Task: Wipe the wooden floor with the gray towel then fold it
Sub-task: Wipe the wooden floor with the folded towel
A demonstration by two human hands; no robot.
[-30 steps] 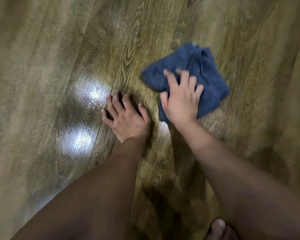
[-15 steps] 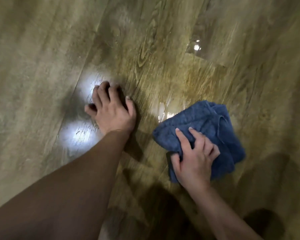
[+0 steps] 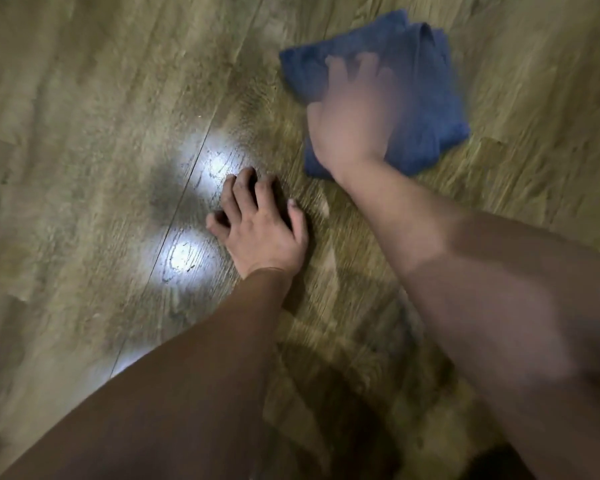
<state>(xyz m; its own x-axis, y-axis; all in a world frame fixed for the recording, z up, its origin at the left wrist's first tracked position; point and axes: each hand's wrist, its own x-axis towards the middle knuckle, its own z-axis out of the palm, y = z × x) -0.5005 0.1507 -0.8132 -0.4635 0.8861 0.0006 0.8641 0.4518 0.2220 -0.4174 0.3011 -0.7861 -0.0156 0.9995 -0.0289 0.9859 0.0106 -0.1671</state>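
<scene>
A bunched blue-gray towel (image 3: 426,98) lies on the wooden floor (image 3: 84,133) at the upper right. My right hand (image 3: 354,112) lies flat on top of it with fingers spread, pressing it down; the hand is blurred by motion. My left hand (image 3: 260,226) rests on the floor in the middle of the view, fingers spread and bent at the tips, bearing weight. The towel's near-left part is hidden under my right hand.
Two bright light reflections (image 3: 201,209) shine on the planks just left of my left hand. A dark shadow covers the floor at the bottom between my forearms.
My right hand has pushed the towel away from me, from near and right to far and upper right. My left hand has stayed planted on the floor.
</scene>
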